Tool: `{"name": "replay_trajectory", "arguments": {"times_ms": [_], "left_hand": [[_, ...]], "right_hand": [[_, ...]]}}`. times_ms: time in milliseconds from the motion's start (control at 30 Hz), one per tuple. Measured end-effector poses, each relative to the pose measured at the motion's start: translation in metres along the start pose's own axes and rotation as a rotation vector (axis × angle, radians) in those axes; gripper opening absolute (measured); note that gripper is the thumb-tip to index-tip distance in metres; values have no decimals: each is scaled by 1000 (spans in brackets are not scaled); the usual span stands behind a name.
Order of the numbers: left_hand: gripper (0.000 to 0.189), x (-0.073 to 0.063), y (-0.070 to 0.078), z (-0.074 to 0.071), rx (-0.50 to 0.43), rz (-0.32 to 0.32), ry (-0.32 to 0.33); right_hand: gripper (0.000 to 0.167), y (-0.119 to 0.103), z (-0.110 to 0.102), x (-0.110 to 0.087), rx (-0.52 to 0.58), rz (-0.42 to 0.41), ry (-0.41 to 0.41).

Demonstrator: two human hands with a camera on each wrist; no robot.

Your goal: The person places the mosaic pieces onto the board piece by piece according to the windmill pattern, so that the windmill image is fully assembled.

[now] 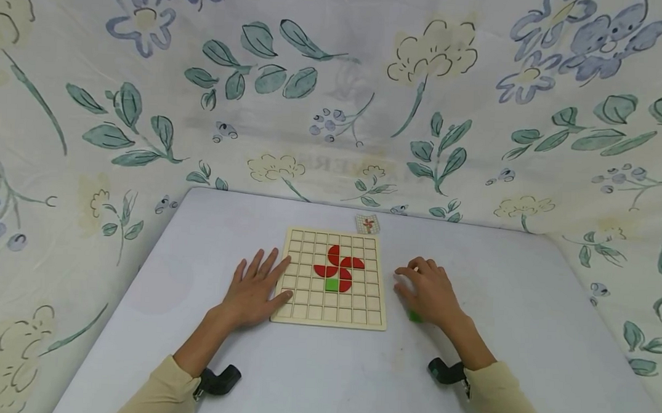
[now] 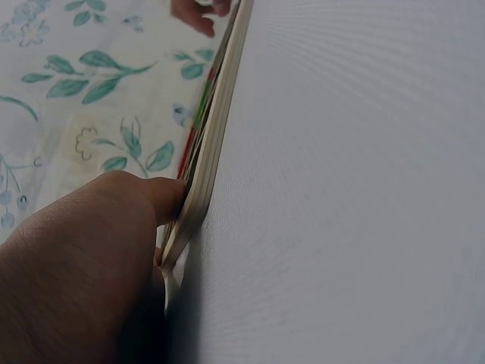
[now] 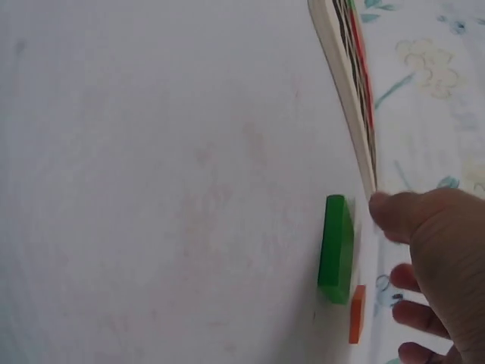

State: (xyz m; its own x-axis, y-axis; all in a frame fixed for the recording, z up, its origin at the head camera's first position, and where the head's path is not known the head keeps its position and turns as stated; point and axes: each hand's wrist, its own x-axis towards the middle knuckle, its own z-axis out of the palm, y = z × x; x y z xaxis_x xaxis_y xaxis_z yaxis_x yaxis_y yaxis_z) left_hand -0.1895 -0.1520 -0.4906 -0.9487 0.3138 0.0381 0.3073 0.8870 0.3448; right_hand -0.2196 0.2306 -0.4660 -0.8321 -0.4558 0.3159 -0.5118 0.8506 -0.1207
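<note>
A square wooden grid board point(image 1: 304, 301) lies on the table. Four red rounded pieces point(image 1: 324, 271) form a pinwheel on it, and a green square piece point(image 1: 332, 285) sits just below them. With fingers spread, my left hand point(image 1: 252, 292) rests at the board's left edge, its thumb touching the rim. To the right of the board is my right hand point(image 1: 429, 291), fingers loosely bent. In the right wrist view its thumb and fingers stand apart, with nothing seen held. Near that hand lie a green block point(image 3: 336, 250) and a small orange piece point(image 3: 357, 315).
A small card point(image 1: 368, 224) printed with a red pinwheel pattern on a grid lies just beyond the board's far edge. The white table point(image 1: 345, 379) ends at a floral cloth point(image 1: 346, 108) behind and at the sides. Black wrist mounts point(image 1: 220, 380) hang below both sleeves.
</note>
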Motion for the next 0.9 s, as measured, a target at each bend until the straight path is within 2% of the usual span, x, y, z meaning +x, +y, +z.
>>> {"name": "replay_trajectory", "arguments": {"times_ms": [133,267,467,667,900], "left_hand": [[73,0,0,1,1,-4,-9],[73,0,0,3,-1,-5,-6],[73,1,0,3,-2,1,0],[74,0,0,2,-1,-1,-3],[74,0,0,1,4,0,-3]], "right_hand": [[27,5,2,-2,-18,48,31],[20,8,3,-2,-26,77,19],[15,10,-4,2,-2,115,-66],[17,15,-15,5,107,191,-199],[26,21,-20,2,158,257,-225]]}}
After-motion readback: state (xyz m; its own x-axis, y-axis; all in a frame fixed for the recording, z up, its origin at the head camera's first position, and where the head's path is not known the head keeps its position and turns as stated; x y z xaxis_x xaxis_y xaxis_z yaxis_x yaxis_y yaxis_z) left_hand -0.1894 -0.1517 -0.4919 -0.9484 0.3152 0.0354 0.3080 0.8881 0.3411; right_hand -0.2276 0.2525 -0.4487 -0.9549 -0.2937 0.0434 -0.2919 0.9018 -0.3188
